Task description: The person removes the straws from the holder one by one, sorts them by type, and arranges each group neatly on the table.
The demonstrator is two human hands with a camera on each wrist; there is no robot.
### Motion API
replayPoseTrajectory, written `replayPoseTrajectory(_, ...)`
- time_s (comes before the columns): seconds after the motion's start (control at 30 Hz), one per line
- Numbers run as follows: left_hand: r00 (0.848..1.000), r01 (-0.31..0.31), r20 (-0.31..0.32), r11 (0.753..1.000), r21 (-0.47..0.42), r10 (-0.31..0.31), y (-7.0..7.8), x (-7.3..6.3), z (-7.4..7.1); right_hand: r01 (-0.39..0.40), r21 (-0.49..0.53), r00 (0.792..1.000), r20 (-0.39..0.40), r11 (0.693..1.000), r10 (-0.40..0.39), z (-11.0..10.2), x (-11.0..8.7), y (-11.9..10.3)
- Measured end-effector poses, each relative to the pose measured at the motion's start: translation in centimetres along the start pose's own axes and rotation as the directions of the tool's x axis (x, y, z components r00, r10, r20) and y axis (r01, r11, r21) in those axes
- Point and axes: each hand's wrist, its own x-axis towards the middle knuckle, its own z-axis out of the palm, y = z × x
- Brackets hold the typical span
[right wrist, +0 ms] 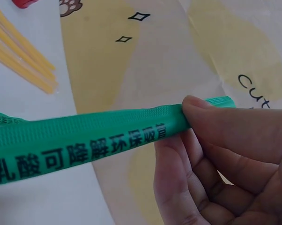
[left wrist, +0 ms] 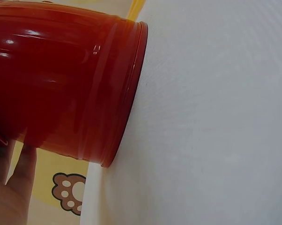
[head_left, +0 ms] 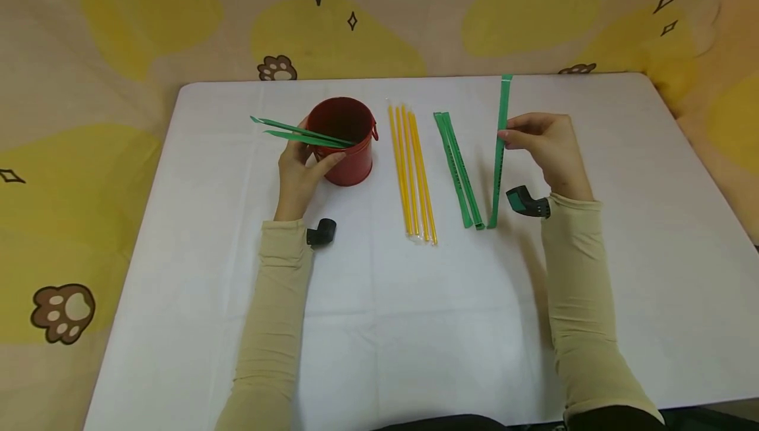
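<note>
My left hand (head_left: 299, 177) grips a small red metal bucket (head_left: 354, 166) by its left side, thumb at the front. The bucket stands upright on the table, its glossy wall (left wrist: 52, 79) filling much of the left wrist view. Two green-wrapped straws (head_left: 296, 129) lean out over its left rim. Between thumb and fingers, my right hand (head_left: 548, 151) pinches another green-wrapped straw (head_left: 501, 154) near its upper part. Dark printed characters run along its wrapper (right wrist: 85, 140) in the right wrist view. Just left of it lie more green-wrapped straws (head_left: 459, 171) on the table.
Several yellow straws (head_left: 413, 177) in clear wrappers lie side by side between the bucket and the green ones. A white cloth covers the table (head_left: 379, 332). Behind it hangs a patterned yellow and beige cloth (head_left: 379, 16).
</note>
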Motion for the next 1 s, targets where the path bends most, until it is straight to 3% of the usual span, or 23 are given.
replayPoseTrajectory(0.6,1.0,-0.007,0.003,1.0,0.0,0.007,0.0,0.0,-0.4,-0.033,-0.044,0.998,-0.052,0.998,0.031,1.2,1.9,2.9)
replayPoseTrajectory(1.0,0.999,-0.028,0.017,1.0,0.009,0.028,0.0,0.1,-0.2,-0.102,-0.116,0.995,-0.02,0.988,0.1,0.9,3.2,5.4)
